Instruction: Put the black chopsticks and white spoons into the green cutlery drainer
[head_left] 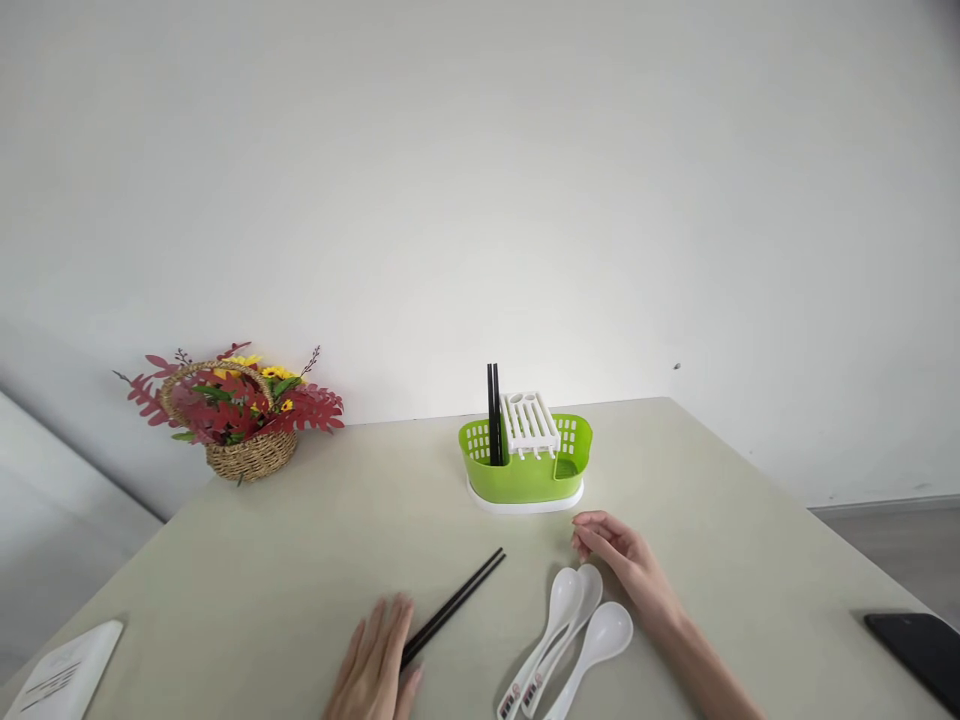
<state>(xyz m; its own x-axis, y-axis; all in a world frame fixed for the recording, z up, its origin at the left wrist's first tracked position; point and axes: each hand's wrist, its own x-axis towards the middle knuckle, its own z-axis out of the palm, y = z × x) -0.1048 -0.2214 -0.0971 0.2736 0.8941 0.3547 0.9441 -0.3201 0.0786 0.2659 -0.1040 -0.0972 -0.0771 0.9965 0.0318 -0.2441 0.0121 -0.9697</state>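
1. Chopsticks [442, 620], black, near ends at the left hand [375, 665], fingers extended; cannot tell whether it grips.
2. Three white spoons [564, 600] beside the loosely curled, seemingly empty right hand [626, 558].
3. Green caddy [525, 487] beyond, two upright chopsticks [493, 415] in its left side.

A flower basket [251, 458] stands left, a phone [916, 655] right.

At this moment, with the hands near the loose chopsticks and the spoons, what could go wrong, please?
1. The loose chopsticks reach the left hand; an uneven push might roll them apart.
2. The three white spoons lie bunched close to the right hand, so a sideways sweep could scatter them.
3. The standing chopsticks rise well above the green basket; a bump might tip them.
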